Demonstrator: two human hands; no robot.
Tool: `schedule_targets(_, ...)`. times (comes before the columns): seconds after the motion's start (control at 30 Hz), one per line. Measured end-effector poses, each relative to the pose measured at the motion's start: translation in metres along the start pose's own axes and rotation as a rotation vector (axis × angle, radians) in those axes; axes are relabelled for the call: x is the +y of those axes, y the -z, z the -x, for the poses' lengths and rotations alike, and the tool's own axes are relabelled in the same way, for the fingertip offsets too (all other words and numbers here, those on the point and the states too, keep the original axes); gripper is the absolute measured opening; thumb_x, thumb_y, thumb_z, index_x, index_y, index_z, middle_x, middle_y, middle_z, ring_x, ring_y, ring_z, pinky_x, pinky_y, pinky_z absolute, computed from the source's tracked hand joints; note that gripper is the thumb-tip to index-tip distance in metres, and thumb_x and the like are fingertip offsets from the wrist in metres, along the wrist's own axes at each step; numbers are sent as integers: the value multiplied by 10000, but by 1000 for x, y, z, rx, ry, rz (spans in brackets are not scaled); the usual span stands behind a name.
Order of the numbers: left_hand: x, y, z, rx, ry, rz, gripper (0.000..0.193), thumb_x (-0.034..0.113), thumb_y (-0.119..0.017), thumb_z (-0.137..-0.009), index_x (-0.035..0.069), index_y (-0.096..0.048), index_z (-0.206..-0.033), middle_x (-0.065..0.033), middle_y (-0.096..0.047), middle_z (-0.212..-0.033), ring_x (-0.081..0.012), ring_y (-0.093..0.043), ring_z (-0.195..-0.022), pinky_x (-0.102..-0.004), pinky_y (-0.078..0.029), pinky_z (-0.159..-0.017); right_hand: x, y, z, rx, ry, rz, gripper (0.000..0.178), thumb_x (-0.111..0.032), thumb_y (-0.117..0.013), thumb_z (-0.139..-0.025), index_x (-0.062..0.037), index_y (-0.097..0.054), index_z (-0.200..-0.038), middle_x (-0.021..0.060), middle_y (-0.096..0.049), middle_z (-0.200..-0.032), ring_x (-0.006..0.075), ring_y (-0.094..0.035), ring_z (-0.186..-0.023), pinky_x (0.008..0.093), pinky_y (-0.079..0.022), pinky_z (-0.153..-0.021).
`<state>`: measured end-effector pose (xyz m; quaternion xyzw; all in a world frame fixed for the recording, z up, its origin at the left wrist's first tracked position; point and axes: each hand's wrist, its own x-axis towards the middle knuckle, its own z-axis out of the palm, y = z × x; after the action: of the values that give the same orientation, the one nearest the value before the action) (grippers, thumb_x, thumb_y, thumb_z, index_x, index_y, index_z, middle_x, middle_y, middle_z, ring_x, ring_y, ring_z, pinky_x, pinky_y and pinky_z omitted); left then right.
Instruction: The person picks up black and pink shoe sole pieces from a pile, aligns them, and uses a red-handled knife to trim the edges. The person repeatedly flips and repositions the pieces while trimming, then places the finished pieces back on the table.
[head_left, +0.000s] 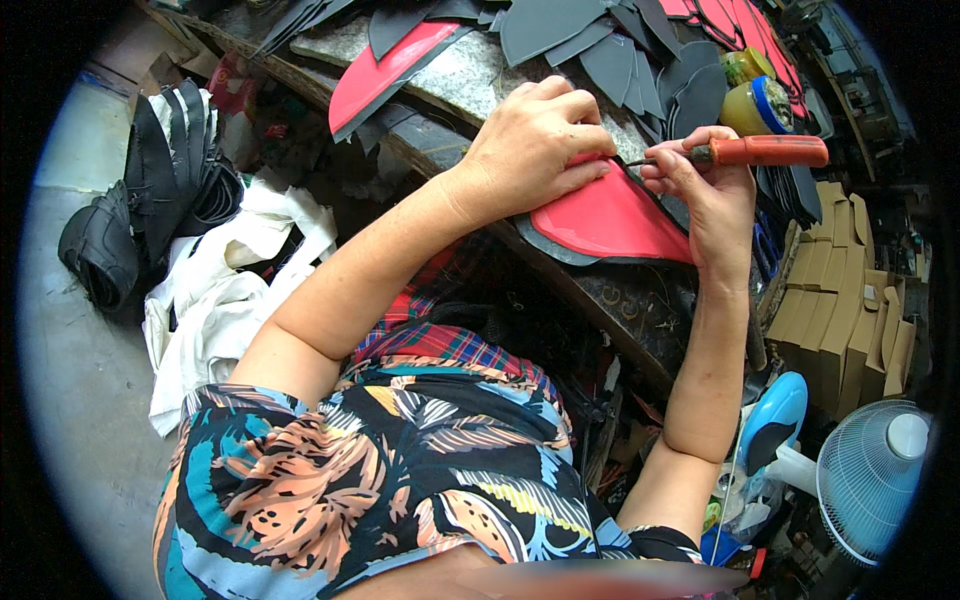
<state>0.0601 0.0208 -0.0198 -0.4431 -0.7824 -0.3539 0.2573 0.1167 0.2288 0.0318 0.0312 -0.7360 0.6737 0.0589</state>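
My left hand (545, 140) is closed on the upper edge of a red panel (610, 222) with a dark grey backing, its thumb lying on the red face. The panel lies at the bench's near edge. My right hand (715, 195) grips a red-handled awl (765, 151) with a thin metal shank. That shank points left, toward the panel's edge beside my left fingers. Its tip is too small to make out. Another red panel (390, 75) with a dark backing lies farther left on the bench.
Dark grey cut pieces (560, 35) are heaped at the bench's back. Two jars, one with a blue rim (765, 105), stand at the right. Cardboard boxes (830, 290) and a fan (875, 480) are at the right. White cloth (225, 290) and black pieces (150, 190) lie left.
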Motion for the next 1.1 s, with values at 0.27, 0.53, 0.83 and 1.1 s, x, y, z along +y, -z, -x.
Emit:
schedule_targets(0.27, 3, 1, -1, 3, -31, -21, 156, 209, -748, -776, 136, -719, -910, -52, -604, -905, -256, -569, -882, -383, -480, -802, 3, -11, 3, 183, 121, 79, 289, 0, -712, -874, -65, -492, -1049, 85, -675, -855, 145, -675, -685, 244, -549, -586)
schedule_targets(0.53, 3, 0, -2, 11, -32, -27, 151, 206, -741, -778, 138, -711, -910, -55, -603, -913, -254, -576, -906, -384, -483, -816, 16, -25, 0, 325, 108, 24, 333, -17, -736, -862, -88, -493, -1079, 45, -642, -788, 104, -615, -601, 216, -453, -489)
schedule_targets(0.83, 5, 1, -2, -12, -22, -60, 155, 206, -740, -778, 141, -711, -915, -52, -602, -918, -255, -573, -911, -383, -474, -811, 14, -27, 2, 322, 201, 64, 357, -40, -740, -865, -94, -470, -1093, 2, -575, -740, 71, -593, -555, 187, -455, -466)
schedule_targets(1.1, 8, 0, -3, 20, -39, -67, 148, 239, -742, -758, 160, -721, -882, -37, -598, -916, -232, -571, -907, -372, -468, -804, 13, -31, 8, 268, 241, 100, 342, -6, -727, -871, -93, -468, -1077, -7, -559, -760, 61, -555, -583, 189, -453, -513)
